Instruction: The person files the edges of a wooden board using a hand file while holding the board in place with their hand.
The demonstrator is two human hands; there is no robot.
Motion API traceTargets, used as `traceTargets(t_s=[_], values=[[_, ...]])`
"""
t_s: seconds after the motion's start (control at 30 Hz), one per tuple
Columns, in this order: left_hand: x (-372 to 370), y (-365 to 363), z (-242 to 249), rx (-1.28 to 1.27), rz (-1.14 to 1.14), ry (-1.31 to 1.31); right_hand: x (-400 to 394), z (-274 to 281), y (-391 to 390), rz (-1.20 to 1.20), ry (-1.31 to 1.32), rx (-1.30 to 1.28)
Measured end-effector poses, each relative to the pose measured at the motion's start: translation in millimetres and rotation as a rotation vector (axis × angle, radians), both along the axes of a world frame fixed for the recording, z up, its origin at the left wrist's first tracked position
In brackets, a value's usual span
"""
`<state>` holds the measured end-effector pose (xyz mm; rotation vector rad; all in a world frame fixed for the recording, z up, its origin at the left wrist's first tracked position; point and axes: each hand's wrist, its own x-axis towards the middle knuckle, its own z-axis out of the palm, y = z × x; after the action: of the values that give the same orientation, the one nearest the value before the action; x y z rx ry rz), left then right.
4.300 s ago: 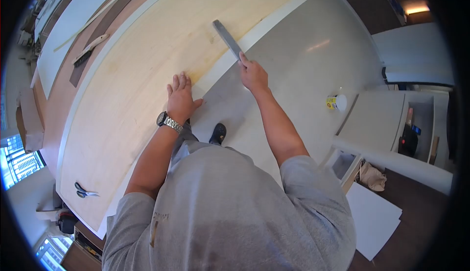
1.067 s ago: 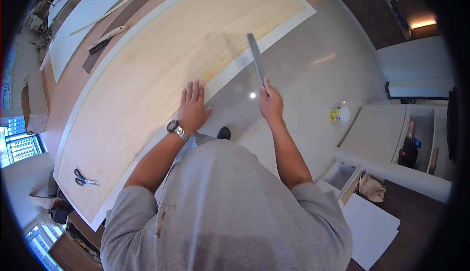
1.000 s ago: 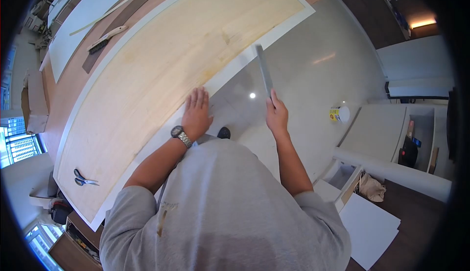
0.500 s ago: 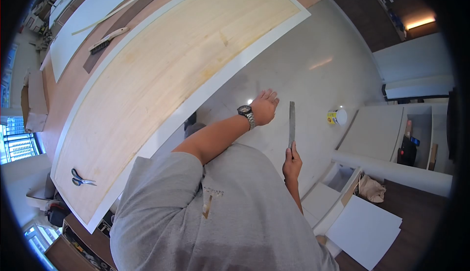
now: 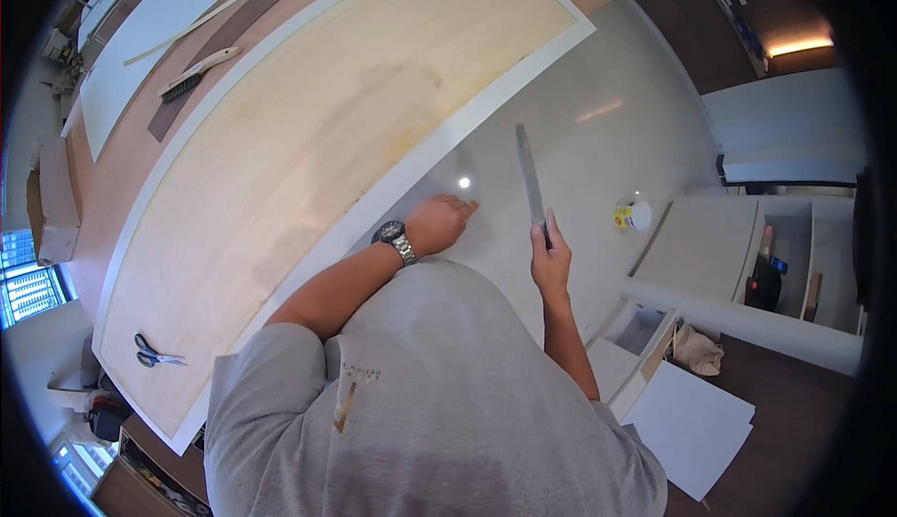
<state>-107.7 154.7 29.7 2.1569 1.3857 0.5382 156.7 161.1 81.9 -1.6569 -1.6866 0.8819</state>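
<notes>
My left hand (image 5: pixel 439 225), with a metal watch (image 5: pixel 396 240) on its wrist, is held beside the white edge of a large pale wooden panel (image 5: pixel 308 143). Its fingers are loosely bent and slightly apart, and nothing shows in them. To its right, my right hand (image 5: pixel 551 257) grips the lower end of a long, flat grey bar (image 5: pixel 530 173), which looks like a file. The bar points up and away, free of the panel. Scissors (image 5: pixel 154 355) lie on the panel's near left part. A wooden-handled brush (image 5: pixel 198 74) rests on the surface beyond the panel.
A dark strip (image 5: pixel 243 31) lies beyond the panel. On the right are a yellow-and-white tub (image 5: pixel 633 216), an open cabinet (image 5: pixel 785 255), an open drawer (image 5: pixel 641 328), a cloth bag (image 5: pixel 697 349) and white sheets (image 5: pixel 690 424). A cardboard box (image 5: pixel 54 204) stands at left.
My left hand has moved left and down, closer to the panel's edge, and its fingers have bent. The bar in my right hand has swung up and left. The view has shifted slightly.
</notes>
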Motion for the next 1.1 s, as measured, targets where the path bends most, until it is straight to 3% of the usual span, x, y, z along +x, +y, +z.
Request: traceTargets(t_s=[0.07,0.17,0.27,0.33,0.57,0.7,0.77,0.83,0.93,0.97,1.0,1.1], values=[[-6.6,3.0,-2.2,-0.072,0.122,0.030,-12.6,4.9,13.6,0.005,0.029,-0.020],[-26.1,13.3,10.5,0.194,0.366,0.044,-22.7,5.1,17.9,-0.006,0.091,-0.066],[-23.7,34.5,3.1,0.293,0.550,0.112,-24.6,1.8,28.1,0.007,0.141,-0.073],[-19.9,45.1,-0.4,0.264,0.535,0.156,-15.4,-2.3,34.5,0.035,0.136,-0.058],[-0.2,59.2,-17.7,0.314,0.581,0.262,75.0,-15.3,82.8,0.092,0.136,-0.076],[11.6,49.7,-12.2,0.385,0.727,0.284,151.3,-20.3,111.9,0.066,0.040,-0.193],[9.4,28.4,-16.9,0.391,0.808,0.291,189.4,-35.2,133.1,0.086,0.056,-0.112],[9.9,-4.5,-10.5,0.279,0.974,0.355,209.8,-43.4,153.5,0.124,0.080,0.026],[21.2,-58.3,-2.2,0.214,1.252,0.340,215.3,-29.5,195.3,0.117,0.027,-0.185],[26.3,-73.4,-3.0,0.207,1.319,0.338,211.1,-37.1,211.3,0.164,0.033,-0.054],[33.4,-82.9,-2.8,0.200,1.385,0.335,198.6,-31.4,225.4,0.210,0.072,-0.078],[58.7,-88.5,16.3,-0.209,1.511,0.287,137.0,-3.5,262.3,0.331,0.216,-0.141]])
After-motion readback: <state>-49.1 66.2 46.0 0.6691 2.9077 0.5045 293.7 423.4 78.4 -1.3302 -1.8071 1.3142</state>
